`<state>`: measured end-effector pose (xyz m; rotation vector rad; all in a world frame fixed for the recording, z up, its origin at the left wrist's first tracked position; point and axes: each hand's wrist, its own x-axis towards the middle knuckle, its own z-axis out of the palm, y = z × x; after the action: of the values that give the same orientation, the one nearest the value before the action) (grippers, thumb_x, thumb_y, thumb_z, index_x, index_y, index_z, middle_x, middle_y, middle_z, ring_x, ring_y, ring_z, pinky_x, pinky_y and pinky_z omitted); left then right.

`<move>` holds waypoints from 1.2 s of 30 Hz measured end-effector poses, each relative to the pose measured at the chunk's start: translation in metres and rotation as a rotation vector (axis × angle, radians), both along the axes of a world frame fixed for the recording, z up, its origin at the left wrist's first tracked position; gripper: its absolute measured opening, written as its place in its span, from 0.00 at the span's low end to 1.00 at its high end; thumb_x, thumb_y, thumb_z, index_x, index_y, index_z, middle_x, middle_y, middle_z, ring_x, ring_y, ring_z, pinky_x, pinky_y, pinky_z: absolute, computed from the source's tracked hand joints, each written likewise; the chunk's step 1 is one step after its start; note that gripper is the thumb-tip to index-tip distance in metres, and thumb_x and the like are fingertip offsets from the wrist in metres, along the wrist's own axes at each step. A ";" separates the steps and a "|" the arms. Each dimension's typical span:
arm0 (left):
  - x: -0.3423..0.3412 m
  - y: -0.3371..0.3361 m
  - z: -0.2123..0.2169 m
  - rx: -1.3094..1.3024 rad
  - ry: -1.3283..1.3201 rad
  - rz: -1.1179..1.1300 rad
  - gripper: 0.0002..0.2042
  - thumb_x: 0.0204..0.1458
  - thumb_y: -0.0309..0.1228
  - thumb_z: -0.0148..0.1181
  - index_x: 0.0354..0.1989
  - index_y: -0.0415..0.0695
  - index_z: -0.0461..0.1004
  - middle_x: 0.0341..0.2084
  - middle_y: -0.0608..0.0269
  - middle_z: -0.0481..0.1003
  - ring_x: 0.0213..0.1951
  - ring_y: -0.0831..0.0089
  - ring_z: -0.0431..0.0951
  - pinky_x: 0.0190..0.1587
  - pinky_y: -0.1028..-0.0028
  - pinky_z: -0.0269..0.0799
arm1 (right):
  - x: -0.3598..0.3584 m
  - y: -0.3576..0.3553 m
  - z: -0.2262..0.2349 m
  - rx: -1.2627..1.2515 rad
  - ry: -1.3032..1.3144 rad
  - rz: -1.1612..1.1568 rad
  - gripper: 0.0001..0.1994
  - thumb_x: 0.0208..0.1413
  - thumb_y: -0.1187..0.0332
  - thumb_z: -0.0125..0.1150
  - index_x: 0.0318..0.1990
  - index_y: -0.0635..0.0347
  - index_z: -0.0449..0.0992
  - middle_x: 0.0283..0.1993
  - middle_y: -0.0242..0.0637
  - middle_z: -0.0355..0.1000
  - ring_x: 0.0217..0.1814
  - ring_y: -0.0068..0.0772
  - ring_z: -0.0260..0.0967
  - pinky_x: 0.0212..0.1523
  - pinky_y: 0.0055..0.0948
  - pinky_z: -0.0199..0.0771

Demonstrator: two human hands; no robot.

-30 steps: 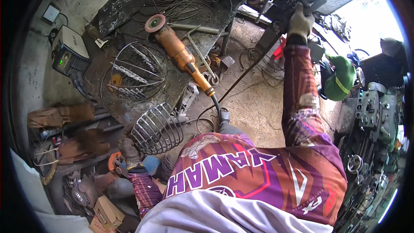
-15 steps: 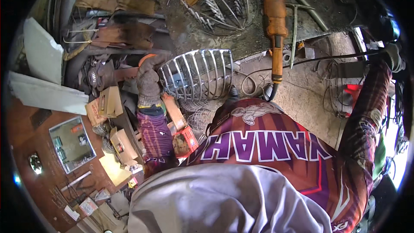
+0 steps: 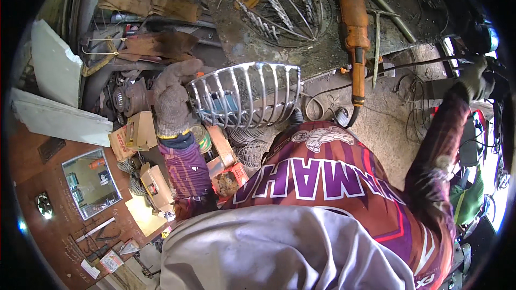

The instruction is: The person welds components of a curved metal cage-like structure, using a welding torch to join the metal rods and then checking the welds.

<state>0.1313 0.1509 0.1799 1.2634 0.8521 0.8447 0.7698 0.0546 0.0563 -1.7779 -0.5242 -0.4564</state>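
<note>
My left hand (image 3: 173, 101), in a worn grey work glove, grips the left end of a silvery wire basket frame (image 3: 248, 95) held just in front of my chest. My right hand (image 3: 475, 78), also gloved, is stretched far out to the right and closed around a thin dark metal rod (image 3: 414, 64) that runs leftward from it. An orange angle grinder (image 3: 352, 27) lies on the rusty steel worktable (image 3: 226, 37) beyond the basket, its cable trailing down. A second, round wire frame (image 3: 285, 5) lies on that table.
Cardboard boxes (image 3: 141, 129), wire coils (image 3: 252, 153) and metal scraps crowd the floor at my left. A small mirror (image 3: 91, 182) and hand tools lie on a brown board lower left. White panels (image 3: 54, 70) lean at the left. A green object (image 3: 467, 201) sits at the right.
The view has swung left and down, bringing the basket frame closer. My left hand has taken hold of the wire basket frame. My right hand stays on the rod at the right.
</note>
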 end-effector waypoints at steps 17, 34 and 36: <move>0.027 0.062 0.065 0.177 0.332 -0.272 0.21 0.41 0.24 0.53 0.47 0.27 0.72 0.39 0.48 0.78 0.36 0.67 0.82 0.38 0.73 0.79 | -0.268 -0.051 -0.063 -0.158 1.064 0.747 0.24 0.61 0.55 0.56 0.58 0.62 0.66 0.47 0.42 0.72 0.43 0.28 0.73 0.42 0.26 0.75; 0.105 0.139 -0.019 0.181 0.721 -0.587 0.17 0.43 0.21 0.43 0.39 0.35 0.77 0.35 0.61 0.78 0.36 0.75 0.77 0.40 0.76 0.74 | -0.274 -0.039 -0.066 -0.080 1.196 0.628 0.32 0.52 0.55 0.68 0.57 0.70 0.64 0.45 0.42 0.72 0.42 0.29 0.72 0.43 0.27 0.75; 0.110 0.141 -0.022 0.192 0.810 -0.586 0.17 0.45 0.20 0.42 0.40 0.36 0.77 0.38 0.61 0.78 0.41 0.73 0.77 0.47 0.74 0.72 | -0.276 -0.047 -0.059 -0.116 1.137 0.616 0.30 0.55 0.57 0.65 0.58 0.68 0.62 0.49 0.43 0.69 0.43 0.30 0.72 0.36 0.26 0.77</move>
<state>0.2414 0.2916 0.1576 1.9418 0.9476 -0.0922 0.4937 0.0073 -0.0031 -1.5697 -0.2348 0.9879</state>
